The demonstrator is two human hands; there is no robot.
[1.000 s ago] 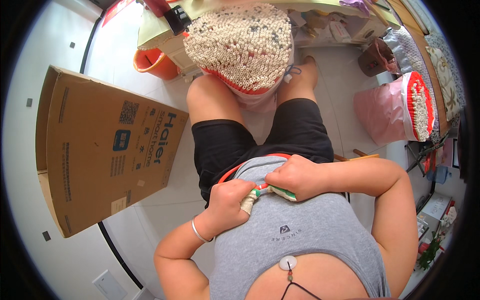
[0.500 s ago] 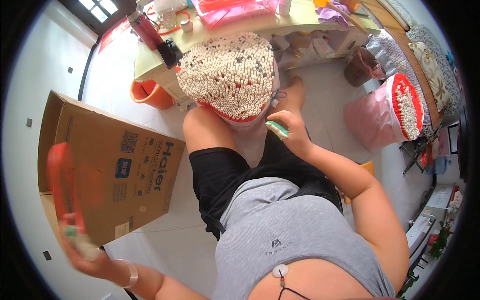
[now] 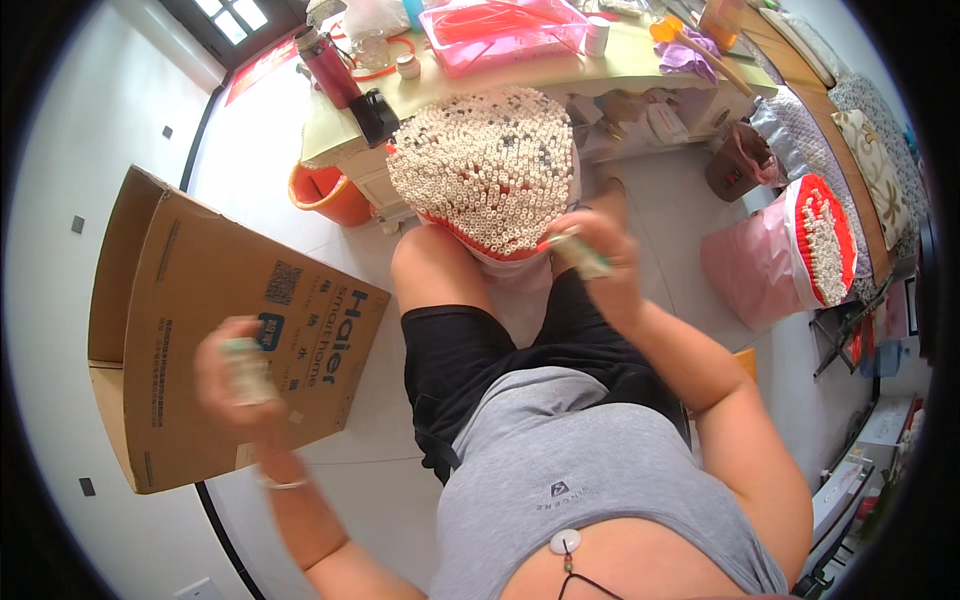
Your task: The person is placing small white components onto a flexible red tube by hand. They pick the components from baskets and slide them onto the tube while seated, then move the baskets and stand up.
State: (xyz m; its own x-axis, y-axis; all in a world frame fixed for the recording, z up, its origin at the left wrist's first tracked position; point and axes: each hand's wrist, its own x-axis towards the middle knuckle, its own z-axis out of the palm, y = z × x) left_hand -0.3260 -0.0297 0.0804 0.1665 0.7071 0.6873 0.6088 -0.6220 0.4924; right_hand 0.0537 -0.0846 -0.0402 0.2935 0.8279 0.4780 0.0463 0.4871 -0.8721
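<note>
My left hand (image 3: 235, 385) is in front of the cardboard box (image 3: 230, 330), smeared by motion; a green-and-white wrap or pad (image 3: 248, 370) shows at its thumb side. My right hand (image 3: 605, 255) is closed at the near right edge of a packed bundle (image 3: 485, 165) between my knees. A similar green-and-white wrap (image 3: 583, 255) covers its thumb area, and a small red tip (image 3: 544, 244) shows at the fingertips. What that hand pinches is too blurred to name. The bundle is many thin red sticks with cream, ring-like ends, standing upright in a pale bag.
A table (image 3: 450, 85) beyond the bundle carries a pink basket (image 3: 500, 40), a dark red flask (image 3: 328, 68) and a white bottle (image 3: 597, 36). An orange bucket (image 3: 330, 197) stands beside it. At right are a second bagged bundle (image 3: 765, 255) and a brown bin (image 3: 735, 165).
My left hand has moved right and up from the box's left side. The long red thing at it no longer shows. My right hand has shifted slightly toward the bundle; the whole view has shifted.
</note>
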